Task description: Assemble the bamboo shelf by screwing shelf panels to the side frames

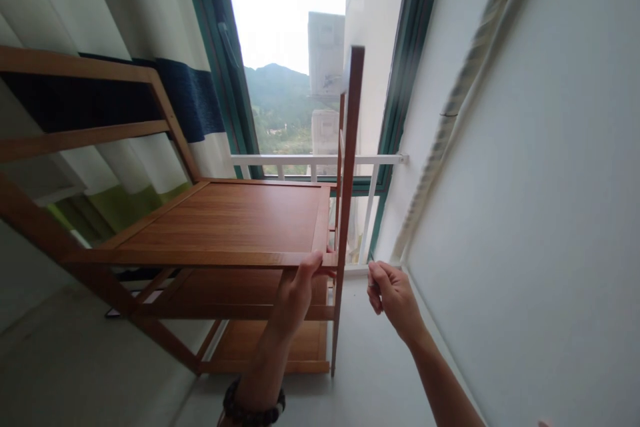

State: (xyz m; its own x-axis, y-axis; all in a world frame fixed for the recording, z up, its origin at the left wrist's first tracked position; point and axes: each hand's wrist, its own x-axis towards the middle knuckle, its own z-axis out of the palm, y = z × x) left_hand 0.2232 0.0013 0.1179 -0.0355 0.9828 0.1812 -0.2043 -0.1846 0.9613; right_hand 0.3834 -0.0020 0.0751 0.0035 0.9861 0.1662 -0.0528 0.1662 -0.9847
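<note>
A brown wooden shelf unit (250,217) with three tiers stands in front of me, with a side frame (349,167) upright at its right end. My left hand (299,285), a dark beaded bracelet (254,407) on its wrist, is closed around the right end of the top tier's front rail (200,258), beside that frame. Just right of the frame, and apart from it, is my right hand (393,297), its fingers curled in a pinch. Whatever lies between those fingers, if anything, is hidden or too small to make out.
Behind the unit is a window with a green frame (397,67) and a white railing (300,160). Striped curtains (195,93) hang at the left. A white wall (550,180) closes in the right side, with another bunched curtain (450,113) along it. Pale floor (370,373) lies below.
</note>
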